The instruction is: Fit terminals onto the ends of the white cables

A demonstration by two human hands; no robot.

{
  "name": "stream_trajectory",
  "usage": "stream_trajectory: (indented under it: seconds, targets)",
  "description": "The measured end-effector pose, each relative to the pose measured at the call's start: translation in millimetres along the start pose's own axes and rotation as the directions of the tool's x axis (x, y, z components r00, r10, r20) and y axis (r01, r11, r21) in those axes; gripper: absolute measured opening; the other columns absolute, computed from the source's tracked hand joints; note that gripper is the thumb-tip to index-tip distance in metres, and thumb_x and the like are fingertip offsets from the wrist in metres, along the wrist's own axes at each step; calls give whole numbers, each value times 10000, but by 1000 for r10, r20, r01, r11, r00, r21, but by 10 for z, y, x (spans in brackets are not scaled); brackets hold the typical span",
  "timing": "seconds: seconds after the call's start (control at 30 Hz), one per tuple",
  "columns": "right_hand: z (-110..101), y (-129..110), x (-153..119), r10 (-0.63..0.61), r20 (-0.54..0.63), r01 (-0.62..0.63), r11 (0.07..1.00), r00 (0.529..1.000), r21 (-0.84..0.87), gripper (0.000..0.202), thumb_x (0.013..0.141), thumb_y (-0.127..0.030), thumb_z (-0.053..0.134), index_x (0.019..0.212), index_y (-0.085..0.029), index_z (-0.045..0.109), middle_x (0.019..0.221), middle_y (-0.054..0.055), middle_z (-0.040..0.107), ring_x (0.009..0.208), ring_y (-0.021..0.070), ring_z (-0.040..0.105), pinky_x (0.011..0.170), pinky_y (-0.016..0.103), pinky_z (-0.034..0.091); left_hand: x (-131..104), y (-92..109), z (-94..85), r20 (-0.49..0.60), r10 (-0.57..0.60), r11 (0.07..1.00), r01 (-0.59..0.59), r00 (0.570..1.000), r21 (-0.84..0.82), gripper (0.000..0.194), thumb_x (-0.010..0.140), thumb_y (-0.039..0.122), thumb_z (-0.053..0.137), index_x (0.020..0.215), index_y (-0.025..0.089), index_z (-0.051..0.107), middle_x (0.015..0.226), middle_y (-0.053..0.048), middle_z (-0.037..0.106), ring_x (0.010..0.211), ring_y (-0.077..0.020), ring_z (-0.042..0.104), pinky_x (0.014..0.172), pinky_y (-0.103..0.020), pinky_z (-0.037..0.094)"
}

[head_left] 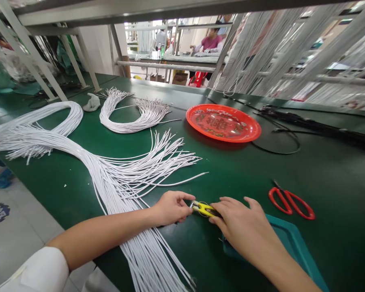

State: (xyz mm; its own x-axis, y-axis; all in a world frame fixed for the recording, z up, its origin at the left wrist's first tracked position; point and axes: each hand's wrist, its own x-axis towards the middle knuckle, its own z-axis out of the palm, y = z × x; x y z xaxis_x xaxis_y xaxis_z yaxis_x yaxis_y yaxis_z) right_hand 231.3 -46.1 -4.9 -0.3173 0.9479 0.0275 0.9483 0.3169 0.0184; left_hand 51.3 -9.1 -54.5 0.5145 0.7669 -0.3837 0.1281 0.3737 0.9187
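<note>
My right hand [241,223] is closed around small yellow snips [205,209], whose tip points left. My left hand [172,207] meets that tip with thumb and index finger bent together. A small shiny piece shows at these fingertips, too small to name. Under my left forearm runs a long bundle of white cords [109,178], its loose ends fanned out beyond my left hand. Part of a teal tray [292,239] lies beneath my right wrist. Red-handled scissors [291,201] rest to the right of my right hand.
A red plate [223,137] with small bits in it sits farther back on the green table [176,158]. Another curved cord bundle [124,126] lies left of it, near a crumpled cloth [91,102]. Black cords [322,125] stretch along the right. A person [211,42] sits at a far table.
</note>
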Motion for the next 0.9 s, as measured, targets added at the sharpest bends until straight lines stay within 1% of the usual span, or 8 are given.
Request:
stream_trajectory:
  seconds: [0.13,0.23,0.4,0.57,0.63,0.77,0.83,0.9]
  targets:
    - [38,12,-19,-4,-2,3,1000,1000,-30,237,713,-281,534,925,-218,618,917,76,667,921,264,567,845,511,295,-12,33,3,14,14,1000,-14,1000,-26,409,647,171,594,1048,99,553,508,67,505,350,-38,422,373,-165,359]
    - [79,33,-21,3,1,-3,1000,1000,2,319,712,-362,531,992,-226,602,937,81,665,939,272,555,866,540,272,-16,33,2,4,25,999,-25,1000,-21,394,644,155,586,1034,103,554,501,73,497,355,-35,429,375,-154,357]
    - [113,51,-17,7,9,-7,1000,1000,20,364,721,-409,521,1025,-222,591,920,82,663,937,270,555,885,565,250,-31,29,2,-6,40,999,-40,999,-13,367,652,122,548,1019,106,553,498,75,494,350,-34,426,370,-149,361]
    - [146,81,-16,12,-3,-12,1000,1000,23,454,707,-469,537,1063,-192,583,954,100,653,960,281,555,894,574,254,-55,58,-5,-46,25,1000,-26,999,-15,378,652,104,529,1029,115,547,511,74,489,355,-35,427,351,-141,347]
    - [154,106,-8,42,5,-42,997,999,61,498,696,-512,540,1071,-187,583,976,110,650,967,283,556,905,580,249,-64,68,-14,-54,32,999,-33,998,-25,385,654,114,534,1039,120,543,518,74,488,356,-33,426,347,-138,342]
    - [104,120,2,106,19,-108,972,994,208,521,694,-574,518,1059,-210,592,1001,94,654,960,278,571,911,601,258,-99,117,-32,-79,76,993,-82,994,-80,398,669,164,560,1065,122,537,545,70,480,356,-25,407,345,-141,336]
    - [43,65,0,139,-75,-113,953,988,281,463,728,-563,485,1009,-218,615,970,76,666,915,258,595,904,568,310,-129,170,-35,-107,112,984,-125,988,-125,472,677,186,573,1139,136,497,585,65,487,373,-23,410,350,-142,331]
    - [-24,-44,-4,173,-246,-85,940,954,330,382,787,-503,436,932,-215,641,894,59,682,835,218,620,881,482,385,-161,233,-37,-132,140,973,-161,981,-163,539,679,202,588,1197,143,452,639,54,499,392,-20,418,359,-144,324]
